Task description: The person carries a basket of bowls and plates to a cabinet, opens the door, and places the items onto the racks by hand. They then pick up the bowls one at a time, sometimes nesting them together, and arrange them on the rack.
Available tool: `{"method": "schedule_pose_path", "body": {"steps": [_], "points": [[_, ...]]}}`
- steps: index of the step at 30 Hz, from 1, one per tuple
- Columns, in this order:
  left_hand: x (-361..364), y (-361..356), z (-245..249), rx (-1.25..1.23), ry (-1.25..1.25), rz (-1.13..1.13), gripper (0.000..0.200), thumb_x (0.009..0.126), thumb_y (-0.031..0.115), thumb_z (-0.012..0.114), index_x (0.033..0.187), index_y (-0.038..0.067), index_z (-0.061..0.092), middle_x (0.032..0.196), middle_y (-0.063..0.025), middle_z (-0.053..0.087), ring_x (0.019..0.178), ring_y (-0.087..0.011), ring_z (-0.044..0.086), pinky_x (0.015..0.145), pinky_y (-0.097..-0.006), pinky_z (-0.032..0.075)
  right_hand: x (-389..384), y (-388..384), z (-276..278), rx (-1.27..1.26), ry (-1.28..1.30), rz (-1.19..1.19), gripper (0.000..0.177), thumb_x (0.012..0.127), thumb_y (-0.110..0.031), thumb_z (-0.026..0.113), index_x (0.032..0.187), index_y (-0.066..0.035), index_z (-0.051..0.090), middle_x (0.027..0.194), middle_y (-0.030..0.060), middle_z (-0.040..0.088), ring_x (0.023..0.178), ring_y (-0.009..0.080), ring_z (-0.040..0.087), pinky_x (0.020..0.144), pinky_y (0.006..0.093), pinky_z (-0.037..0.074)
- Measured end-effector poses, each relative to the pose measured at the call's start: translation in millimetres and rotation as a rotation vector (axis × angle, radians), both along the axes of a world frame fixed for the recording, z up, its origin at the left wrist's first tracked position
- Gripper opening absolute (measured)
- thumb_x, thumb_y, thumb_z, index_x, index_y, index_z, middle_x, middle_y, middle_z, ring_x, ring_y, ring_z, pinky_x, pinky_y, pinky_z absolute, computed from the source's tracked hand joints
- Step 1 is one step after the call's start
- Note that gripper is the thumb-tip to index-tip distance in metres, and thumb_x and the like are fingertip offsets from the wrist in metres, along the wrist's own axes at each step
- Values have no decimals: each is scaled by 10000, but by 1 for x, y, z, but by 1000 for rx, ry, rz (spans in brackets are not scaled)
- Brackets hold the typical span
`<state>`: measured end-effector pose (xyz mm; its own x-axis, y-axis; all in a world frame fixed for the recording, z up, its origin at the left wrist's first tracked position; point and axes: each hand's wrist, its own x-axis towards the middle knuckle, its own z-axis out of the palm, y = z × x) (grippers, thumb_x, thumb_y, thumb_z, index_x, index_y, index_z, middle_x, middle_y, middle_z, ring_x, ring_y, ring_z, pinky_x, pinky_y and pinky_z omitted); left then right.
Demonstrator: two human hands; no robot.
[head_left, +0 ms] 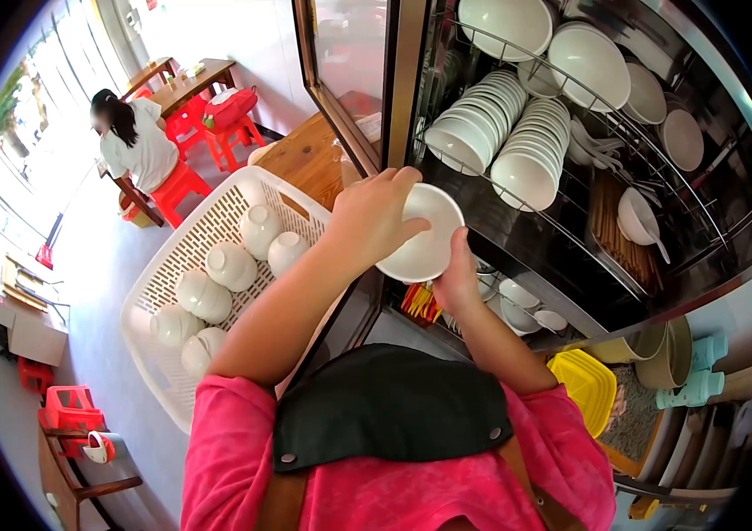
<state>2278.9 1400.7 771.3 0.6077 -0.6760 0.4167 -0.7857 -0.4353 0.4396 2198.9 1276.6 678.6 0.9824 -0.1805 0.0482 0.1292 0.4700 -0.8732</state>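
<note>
head | left hand (372, 217), right hand (457, 281) grip bowl (420, 241) | basket (217, 211) near

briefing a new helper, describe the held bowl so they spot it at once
Find the open cabinet racked with stacked bowls. In front of it, right of the white basket, is one white bowl. Only it is held, by left hand and right hand.
</note>
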Motion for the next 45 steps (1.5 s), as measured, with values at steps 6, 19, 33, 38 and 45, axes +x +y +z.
{"method": "schedule_pose_path", "body": {"steps": [6, 19, 33, 38, 45], "points": [[11, -7, -13, 101, 94, 104, 350, 666, 289, 669, 920, 79, 553, 730, -151, 606, 720, -335, 590, 630, -414, 446, 6, 3, -12, -386, -235, -194, 546, 913, -451, 307, 1224, -2, 314, 1131, 120, 452, 1058, 162, 413, 914, 296, 316], [12, -8, -27, -45, 82, 110, 274, 657, 255, 657, 862, 89, 582, 698, -161, 601, 694, -320, 596, 629, -402, 461, 4, 1, -10, -529, -212, -210, 479, 923, -398, 325, 1192, -2, 337, 1079, 121, 481, 982, 159, 463, 848, 276, 370], [11, -10, -32, -108, 28, 132, 294, 655, 275, 663, 867, 91, 577, 687, -150, 603, 685, -314, 596, 620, -404, 456, 5, -3, -14, -492, -205, -211, 468, 926, -384, 326, 1202, -6, 344, 1084, 114, 478, 979, 158, 457, 852, 274, 362], [8, -10, -30, -93, 19, 129, 245, 673, 188, 607, 892, 87, 560, 668, -159, 595, 686, -333, 590, 636, -409, 456, 2, -3, -11, -516, -204, -226, 462, 926, -378, 327, 1203, -8, 342, 1066, 111, 486, 971, 157, 459, 843, 272, 367], [26, -9, -57, -514, 284, -232, 409, 685, 26, 529, 1091, 56, 483, 1009, -134, 566, 879, -234, 574, 719, -357, 460, 6, -15, -6, -104, -48, -215, 494, 919, -404, 322, 1205, -1, 338, 1084, 121, 490, 986, 159, 477, 854, 283, 379]]}}
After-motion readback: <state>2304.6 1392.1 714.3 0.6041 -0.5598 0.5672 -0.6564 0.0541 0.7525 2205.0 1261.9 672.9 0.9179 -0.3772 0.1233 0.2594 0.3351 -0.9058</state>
